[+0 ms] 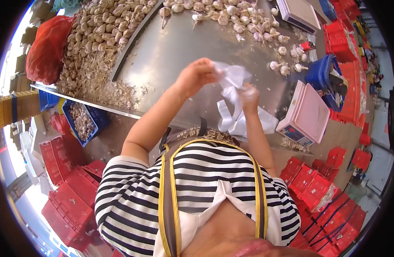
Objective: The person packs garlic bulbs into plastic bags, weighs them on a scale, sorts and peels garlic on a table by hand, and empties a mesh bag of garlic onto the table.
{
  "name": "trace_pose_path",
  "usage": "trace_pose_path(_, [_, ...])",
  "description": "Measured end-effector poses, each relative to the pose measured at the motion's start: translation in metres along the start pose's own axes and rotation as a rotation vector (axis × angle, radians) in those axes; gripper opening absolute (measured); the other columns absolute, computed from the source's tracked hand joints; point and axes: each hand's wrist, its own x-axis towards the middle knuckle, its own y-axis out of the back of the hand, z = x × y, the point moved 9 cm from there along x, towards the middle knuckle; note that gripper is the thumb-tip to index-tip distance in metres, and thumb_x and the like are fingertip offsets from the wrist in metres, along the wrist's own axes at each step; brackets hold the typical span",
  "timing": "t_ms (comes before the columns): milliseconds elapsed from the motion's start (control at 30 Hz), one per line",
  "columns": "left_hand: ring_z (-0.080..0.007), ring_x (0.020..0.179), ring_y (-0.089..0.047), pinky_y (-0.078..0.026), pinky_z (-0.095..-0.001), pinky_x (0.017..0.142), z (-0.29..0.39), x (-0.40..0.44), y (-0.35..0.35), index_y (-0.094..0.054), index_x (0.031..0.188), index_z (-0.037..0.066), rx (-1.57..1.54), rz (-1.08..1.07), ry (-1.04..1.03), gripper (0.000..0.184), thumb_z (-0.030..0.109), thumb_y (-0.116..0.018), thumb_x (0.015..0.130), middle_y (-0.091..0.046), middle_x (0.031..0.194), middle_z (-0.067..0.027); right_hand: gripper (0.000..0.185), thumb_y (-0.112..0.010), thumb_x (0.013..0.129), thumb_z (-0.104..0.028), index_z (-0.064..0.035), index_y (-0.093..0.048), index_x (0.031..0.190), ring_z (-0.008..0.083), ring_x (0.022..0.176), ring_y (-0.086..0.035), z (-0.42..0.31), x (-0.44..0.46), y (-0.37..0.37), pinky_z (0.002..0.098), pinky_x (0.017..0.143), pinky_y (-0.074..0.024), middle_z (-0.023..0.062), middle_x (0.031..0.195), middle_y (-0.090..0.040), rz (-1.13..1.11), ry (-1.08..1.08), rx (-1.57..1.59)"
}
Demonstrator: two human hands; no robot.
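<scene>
- One red bag (49, 49), far left, bulging; I could not make out its contents.
- Several red crates (73, 201), lower left, beside me; contents not visible.
- One blue crate (94, 118), tilted below the table edge, garlic bulbs (82, 122) inside.
- One large garlic heap (105, 30), with loose skins at its near end, against a metal strip (135, 45).
- One left hand (199, 75), mine: fingers curled, pinching the upper edge of the white plastic (231, 81).
- One piece of that plastic, crumpled and blurred, stretched between my hands above the steel table (162, 68). Risks, as I judged them: a tear if I pulled unevenly; a slip if the thin film slid from my fingertips.
- More white film (265, 122), below on the table edge; a forearm brushing it could have dragged it off.
- One right hand (250, 98), mine: closed on the plastic's other side; exact finger placement too blurred to tell.
- One scale (308, 111), pink-topped, near the right edge.
- One blue bin (319, 75), beyond the scale, dark and pale items inside, unidentified.
- More red containers (351, 88), far right; pale material in one.
</scene>
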Motion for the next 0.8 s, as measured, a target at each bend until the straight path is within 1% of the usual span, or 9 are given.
trace_pose_path(200, [-0.0070, 0.057, -0.044, -0.042, -0.0239, 0.058, 0.035, 0.009, 0.082, -0.055, 0.088, 0.010, -0.401, -0.084, 0.073, 0.008, 0.017, -0.057, 0.091, -0.048, 0.070, 0.0044, 0.017, -0.072, 0.075, -0.017, -0.0040, -0.067, 0.085, 0.0135, 0.066, -0.057, 0.117, -0.016, -0.002, 0.0288, 0.064, -0.0472, 0.0049, 0.067, -0.061, -0.221, -0.434, -0.360])
trace_pose_path(300, [-0.0068, 0.059, -0.046, -0.039, -0.0229, 0.056, 0.045, -0.006, 0.062, -0.057, 0.092, 0.010, 0.065, -0.098, 0.124, 0.011, 0.018, -0.062, 0.086, -0.050, 0.073, 0.0065, 0.023, -0.068, 0.078, -0.017, -0.0040, -0.067, 0.096, 0.0153, 0.079, -0.061, 0.023, -0.004, -0.018, 0.0285, 0.075, -0.0483, 0.0081, 0.077, -0.064, 0.050, -0.127, -0.099])
trace_pose_path(367, [-0.0091, 0.060, -0.049, -0.040, -0.0242, 0.056, 0.054, 0.001, 0.070, -0.059, 0.093, 0.008, 0.301, -0.092, 0.023, 0.012, 0.016, -0.062, 0.085, -0.053, 0.073, 0.0051, 0.028, -0.062, 0.081, -0.017, -0.0026, -0.063, 0.105, 0.0199, 0.093, -0.060, -0.026, 0.014, -0.054, 0.0326, 0.086, -0.0471, 0.0110, 0.088, -0.063, -0.171, 0.111, -0.131])
trace_pose_path(433, [-0.0115, 0.061, -0.052, -0.042, -0.0254, 0.057, 0.071, 0.010, 0.085, -0.060, 0.094, 0.006, 0.549, -0.080, -0.082, 0.013, 0.013, -0.062, 0.083, -0.056, 0.073, 0.0038, 0.024, -0.057, 0.083, -0.014, -0.0003, -0.062, 0.103, 0.0241, 0.094, -0.059, -0.023, 0.026, -0.083, 0.0361, 0.088, -0.0462, 0.0120, 0.091, -0.062, -0.319, -0.052, 0.110])
trace_pose_path(500, [-0.0237, 0.072, -0.065, -0.050, -0.0338, 0.063, 0.121, 0.014, 0.137, -0.066, 0.091, 0.006, 1.334, 0.372, -0.343, 0.017, 0.015, -0.063, 0.077, -0.068, 0.082, -0.0111, 0.021, -0.053, 0.085, -0.010, 0.0019, -0.061, 0.100, 0.0282, 0.096, -0.059, -0.012, 0.033, -0.109, 0.0396, 0.091, -0.0452, 0.0130, 0.094, -0.062, -0.464, -0.218, 0.351])
trace_pose_path(567, [-0.0255, 0.076, -0.066, -0.050, -0.0345, 0.067, 0.118, 0.035, 0.223, -0.069, 0.091, 0.008, 1.188, 0.432, -0.263, 0.020, 0.018, -0.064, 0.074, -0.068, 0.080, -0.0146, 0.016, -0.045, 0.085, -0.003, 0.0019, -0.059, 0.087, 0.0316, 0.097, -0.058, -0.001, 0.034, -0.136, 0.0453, 0.094, -0.0436, 0.0121, 0.092, -0.061, -0.642, -0.393, 1.121])
trace_pose_path(700, [-0.0170, 0.072, -0.061, -0.049, -0.0310, 0.068, 0.118, 0.009, 0.267, -0.066, 0.090, 0.000, 0.757, 0.448, 0.085, 0.020, 0.017, -0.061, 0.083, -0.066, 0.080, -0.0074, 0.022, -0.040, 0.082, 0.003, -0.0001, -0.057, 0.095, 0.0321, 0.105, -0.056, 0.041, 0.038, -0.176, 0.0475, 0.097, -0.0439, 0.0133, 0.101, -0.061, -0.401, -0.819, 1.697])
trace_pose_path(767, [-0.0221, 0.077, -0.064, -0.052, -0.0367, 0.077, 0.087, 0.016, 0.273, -0.065, 0.092, -0.002, -0.277, 0.301, 0.214, 0.021, 0.017, -0.060, 0.084, -0.067, 0.083, -0.0102, 0.026, -0.039, 0.082, 0.004, 0.0004, -0.056, 0.101, 0.0328, 0.110, -0.054, 0.047, 0.047, -0.204, 0.0476, 0.097, -0.0442, 0.0144, 0.106, -0.061, -0.335, -0.947, 1.725])
trace_pose_path(800, [-0.0221, 0.077, -0.064, -0.052, -0.0367, 0.077, 0.085, 0.022, 0.290, -0.065, 0.092, -0.002, -0.272, 0.303, 0.222, 0.021, 0.017, -0.060, 0.084, -0.067, 0.083, -0.0102, 0.030, -0.038, 0.082, 0.005, 0.0008, -0.055, 0.106, 0.0336, 0.114, -0.053, 0.052, 0.050, -0.220, 0.0477, 0.097, -0.0445, 0.0154, 0.111, -0.061, -0.254, -1.070, 1.753])
